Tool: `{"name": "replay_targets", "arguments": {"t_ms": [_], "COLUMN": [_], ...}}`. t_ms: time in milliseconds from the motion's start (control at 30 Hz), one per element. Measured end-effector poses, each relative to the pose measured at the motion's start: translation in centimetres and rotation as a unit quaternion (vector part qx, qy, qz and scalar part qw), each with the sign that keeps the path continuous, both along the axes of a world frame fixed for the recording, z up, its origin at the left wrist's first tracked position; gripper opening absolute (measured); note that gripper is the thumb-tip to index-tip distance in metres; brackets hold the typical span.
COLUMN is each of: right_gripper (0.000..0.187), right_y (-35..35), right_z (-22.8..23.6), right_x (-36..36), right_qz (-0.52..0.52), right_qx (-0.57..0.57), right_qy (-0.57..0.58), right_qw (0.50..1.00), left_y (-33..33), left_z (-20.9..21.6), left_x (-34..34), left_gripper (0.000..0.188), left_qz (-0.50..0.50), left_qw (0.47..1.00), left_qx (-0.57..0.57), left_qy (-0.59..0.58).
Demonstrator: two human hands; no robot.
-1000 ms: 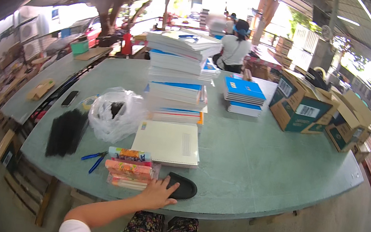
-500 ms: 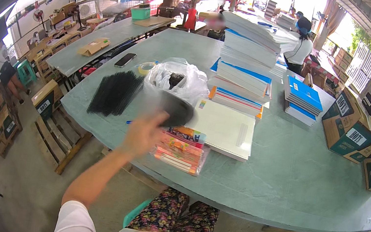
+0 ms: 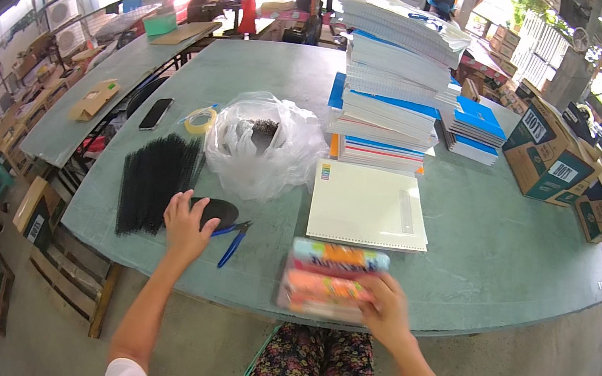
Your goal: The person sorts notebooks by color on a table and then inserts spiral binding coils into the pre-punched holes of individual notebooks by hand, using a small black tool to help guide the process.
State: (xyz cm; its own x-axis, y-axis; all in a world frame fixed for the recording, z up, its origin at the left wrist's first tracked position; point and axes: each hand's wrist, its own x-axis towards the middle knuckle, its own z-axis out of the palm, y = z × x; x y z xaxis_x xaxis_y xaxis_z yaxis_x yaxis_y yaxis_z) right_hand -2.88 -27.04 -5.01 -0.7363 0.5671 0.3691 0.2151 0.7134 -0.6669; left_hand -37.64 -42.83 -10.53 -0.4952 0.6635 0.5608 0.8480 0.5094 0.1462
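My left hand rests at the left edge of a flat, dark oval object lying on the table, its fingers spread. Beside that object are blue-handled cutting pliers. A fan of thin black strips or coils lies just beyond my left hand. Near the table's front edge, my right hand grips the right side of a colourful clear-wrapped packet, which is smeared by motion. Behind the packet sits a cream-covered stack of punched sheets.
A white plastic bag holding something black stands mid-table, near a tape roll and a phone. Tall stacks of notebooks rise behind the sheets. Blue notebooks and cartons occupy the right side.
My left hand has lowered the dark oval object to the table, left of where it was held. My right hand has come forward onto the packet, which now lies further right. The pliers are now visible.
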Motion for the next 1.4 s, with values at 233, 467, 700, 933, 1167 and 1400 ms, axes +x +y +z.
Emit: {"name": "replay_targets", "arguments": {"t_ms": [233,467,700,933,1167,1400], "right_gripper": [0.035,0.036,0.033,0.034,0.037,0.032], "right_y": [-5.3,-7.5,-8.0,-6.6,-6.1,-3.9], "right_z": [-0.2,-0.7,-13.2,-16.7,-15.4,-12.8], "right_x": [9.1,11.7,13.2,12.7,11.9,11.9], "right_qz": [-0.052,-0.039,-0.057,-0.077,-0.064,0.002], "right_qx": [-0.114,-0.18,-0.081,-0.159,-0.154,-0.199], "right_qy": [-0.041,-0.092,-0.06,0.042,-0.095,-0.252], "right_qw": [0.991,0.978,0.993,0.983,0.982,0.947], "left_y": [1.7,1.6,5.3,10.7,14.4,11.5], "left_z": [6.4,7.4,2.0,0.2,-4.4,-5.1], "left_x": [6.9,11.2,12.7,14.6,14.7,13.0], "left_gripper": [0.025,0.018,0.023,0.038,0.047,0.061], "left_qz": [-0.23,-0.274,-0.287,-0.204,-0.173,-0.177], "left_qw": [0.967,0.944,0.931,0.96,0.968,0.945], "left_qx": [0.11,0.151,0.079,0.117,0.103,0.176], "left_qy": [-0.026,-0.099,-0.211,-0.152,-0.153,-0.212]}}
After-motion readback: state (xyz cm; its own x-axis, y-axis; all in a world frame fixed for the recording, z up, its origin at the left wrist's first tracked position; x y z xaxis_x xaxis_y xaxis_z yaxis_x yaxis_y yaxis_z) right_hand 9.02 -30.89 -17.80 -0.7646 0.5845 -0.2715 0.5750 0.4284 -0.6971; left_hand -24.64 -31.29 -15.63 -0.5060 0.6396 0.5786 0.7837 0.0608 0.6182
